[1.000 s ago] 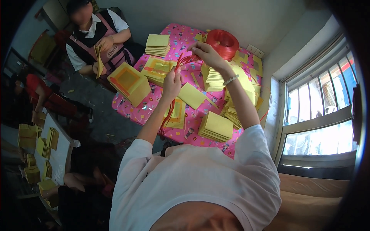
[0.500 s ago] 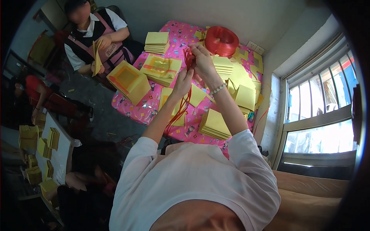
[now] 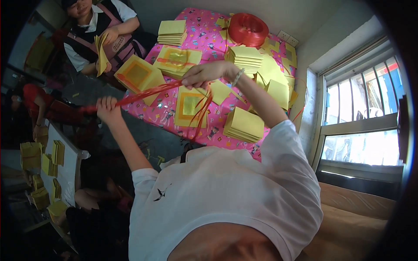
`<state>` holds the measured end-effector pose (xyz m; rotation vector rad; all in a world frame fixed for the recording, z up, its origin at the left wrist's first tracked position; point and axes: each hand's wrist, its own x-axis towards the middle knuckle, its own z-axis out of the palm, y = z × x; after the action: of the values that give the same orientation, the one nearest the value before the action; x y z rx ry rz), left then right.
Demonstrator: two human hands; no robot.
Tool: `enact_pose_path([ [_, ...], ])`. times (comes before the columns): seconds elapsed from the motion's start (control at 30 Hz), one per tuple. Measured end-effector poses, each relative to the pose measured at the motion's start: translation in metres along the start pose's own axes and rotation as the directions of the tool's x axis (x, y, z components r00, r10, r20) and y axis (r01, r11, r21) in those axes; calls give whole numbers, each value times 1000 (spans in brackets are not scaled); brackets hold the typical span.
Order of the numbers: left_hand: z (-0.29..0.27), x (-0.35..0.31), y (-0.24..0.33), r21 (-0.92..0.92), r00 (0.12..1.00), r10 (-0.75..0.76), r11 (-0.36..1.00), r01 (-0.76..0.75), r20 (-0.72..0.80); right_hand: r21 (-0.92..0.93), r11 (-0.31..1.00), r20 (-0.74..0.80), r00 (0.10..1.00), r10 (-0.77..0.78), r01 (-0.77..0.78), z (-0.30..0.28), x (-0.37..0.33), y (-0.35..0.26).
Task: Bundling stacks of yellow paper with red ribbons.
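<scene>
Both hands [image 3: 109,111] [image 3: 208,75] grip red strands [image 3: 150,92]; a pink apron [image 3: 127,47] bears lettering [image 3: 118,43].

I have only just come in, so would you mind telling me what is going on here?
A person holds a bundle of red strands stretched between the left hand and the right hand, with some dangling below the right. Beneath and beyond, the pink table bears several yellow stacks and a red roll. Across the table's left corner, a co-worker holds yellow paper in both hands.
</scene>
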<state>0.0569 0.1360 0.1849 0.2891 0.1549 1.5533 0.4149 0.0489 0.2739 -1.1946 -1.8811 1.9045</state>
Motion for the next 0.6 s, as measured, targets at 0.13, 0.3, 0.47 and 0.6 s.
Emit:
enact_pose_path([
  [0.13,-123,-58,51,295,810,282,945,-141,-515,-94,992,81,992,93,-85,-31,-7,2],
  [0.3,-299,-166,66,284,529,187,953,108,-828,-231,963,149,974,173,-136,-38,7,6],
  [0.47,-379,-227,30,513,405,488,106,852,-773,-400,911,177,966,187,-103,-4,63,-2],
  [0.6,-128,-105,-82,984,999,33,-177,34,-29,-514,846,60,979,196,-138,9,58,14],
])
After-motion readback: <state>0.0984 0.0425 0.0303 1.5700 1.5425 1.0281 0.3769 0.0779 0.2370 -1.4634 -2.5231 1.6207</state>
